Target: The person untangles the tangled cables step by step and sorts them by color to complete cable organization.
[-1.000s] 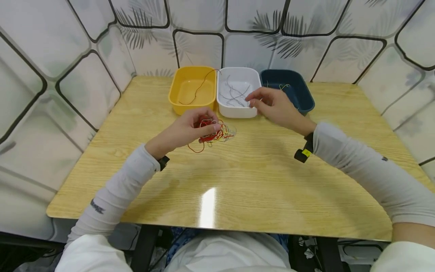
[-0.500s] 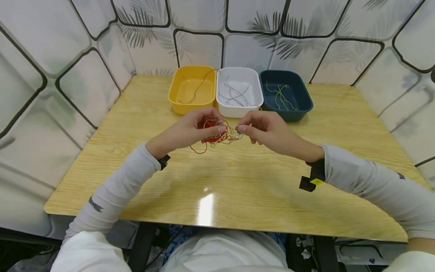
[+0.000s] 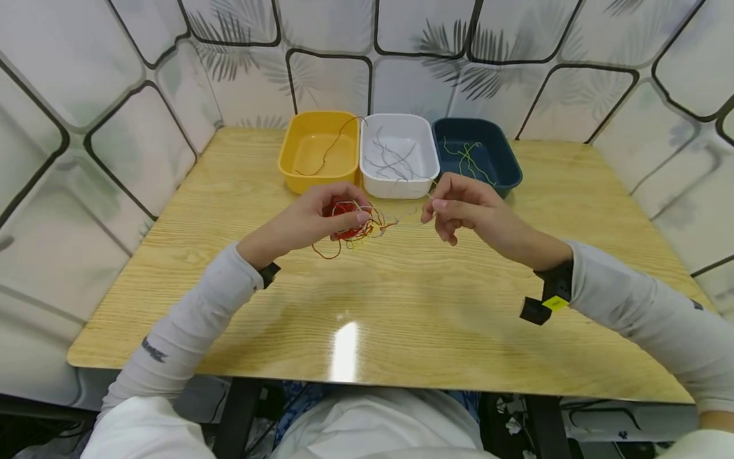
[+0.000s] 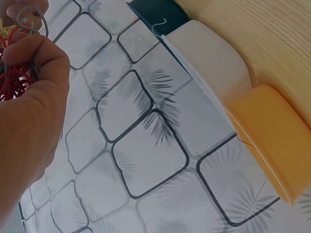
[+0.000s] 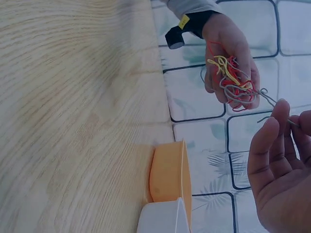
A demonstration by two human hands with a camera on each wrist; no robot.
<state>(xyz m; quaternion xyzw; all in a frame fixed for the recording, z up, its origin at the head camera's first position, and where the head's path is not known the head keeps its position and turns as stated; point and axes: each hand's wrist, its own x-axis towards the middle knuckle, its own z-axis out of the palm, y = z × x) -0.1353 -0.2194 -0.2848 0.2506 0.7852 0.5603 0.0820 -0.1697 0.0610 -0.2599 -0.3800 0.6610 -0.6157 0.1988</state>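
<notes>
In the head view my left hand grips a tangled bundle of thin wires, red, grey and yellow, above the middle of the table. A red loop dangles below it. To its right, my right hand pinches a grey wire between thumb and fingertips. The right wrist view shows that wire running from the tangle to the pinching fingers. The left wrist view catches only part of the left hand and bundle at its edge.
Three bins stand side by side at the table's back: a yellow bin with one reddish wire arching over its rim, a white bin with several grey wires, and a dark blue bin with several yellow-green wires. A patterned wall hanging rises behind.
My right hand has come from over the white bin to the bundle, then pulled away rightward with a grey wire. The left hand keeps its hold, nearly in place.
</notes>
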